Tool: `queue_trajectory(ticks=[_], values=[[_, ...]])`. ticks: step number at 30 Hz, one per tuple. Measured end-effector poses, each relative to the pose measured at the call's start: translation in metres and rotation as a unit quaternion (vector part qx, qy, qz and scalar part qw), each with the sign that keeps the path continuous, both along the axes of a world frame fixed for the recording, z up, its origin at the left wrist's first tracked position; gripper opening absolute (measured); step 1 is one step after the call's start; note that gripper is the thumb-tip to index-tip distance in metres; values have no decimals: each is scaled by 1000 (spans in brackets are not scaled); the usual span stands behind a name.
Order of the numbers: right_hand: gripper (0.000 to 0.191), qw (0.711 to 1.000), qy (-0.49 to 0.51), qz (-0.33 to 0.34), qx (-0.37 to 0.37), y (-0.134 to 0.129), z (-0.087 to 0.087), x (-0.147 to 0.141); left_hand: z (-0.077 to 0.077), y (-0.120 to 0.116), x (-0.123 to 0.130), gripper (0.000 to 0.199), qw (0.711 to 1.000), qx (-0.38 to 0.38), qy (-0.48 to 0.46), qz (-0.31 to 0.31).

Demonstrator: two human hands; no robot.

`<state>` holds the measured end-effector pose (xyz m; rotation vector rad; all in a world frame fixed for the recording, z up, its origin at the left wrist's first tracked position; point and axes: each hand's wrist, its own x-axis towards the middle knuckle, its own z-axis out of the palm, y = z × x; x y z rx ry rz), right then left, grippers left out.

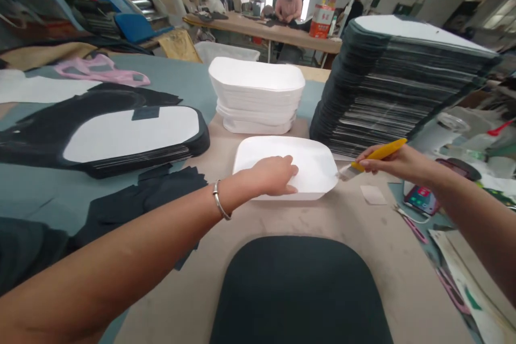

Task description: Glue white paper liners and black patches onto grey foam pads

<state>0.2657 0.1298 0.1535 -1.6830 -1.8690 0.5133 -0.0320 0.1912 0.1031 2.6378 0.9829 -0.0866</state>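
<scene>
A low stack of white rounded sheets (314,161) lies in the middle of the table. My left hand (276,176), a bangle on its wrist, rests on the top sheet with fingers apart and nothing held. At the stack's right end, my right hand (389,164) grips a paintbrush (389,149) by its yellow handle. The bristles are at the stack's right edge; whether they touch it I cannot tell. Nearest me lies a dark rounded panel (300,290), flat on the brown board (181,301).
A taller white stack (258,97) stands behind, beside a high leaning stack of dark-edged pieces (387,86). Dark pieces with a white panel (137,137) lie left, near black scraps (147,201). Right are a phone (421,199) and pink-handled scissors (415,228). A person (288,2) works behind.
</scene>
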Motion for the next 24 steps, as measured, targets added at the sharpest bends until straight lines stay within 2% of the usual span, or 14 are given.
queue_trajectory(ticks=[4,8,11,14,18,21,24], values=[[26,999,-17,-33,39,31,5,-11,-1,-10,7,46,998,53,28,-7],[23,994,-36,-74,77,49,-8,-27,-1,-9,6,44,997,68,45,-10],[21,994,-50,-76,60,32,-17,-23,-2,-2,4,46,997,63,41,-14],[24,996,-52,-59,28,-5,-22,-10,-5,8,0,45,998,48,24,-20],[40,996,71,-53,28,-50,-37,-4,-9,16,-3,38,999,39,-3,-15],[44,990,134,-35,23,-57,-63,-12,-11,14,-4,36,999,45,-20,6],[41,986,152,-51,51,-44,-90,-26,-10,8,-5,37,999,36,-33,25]])
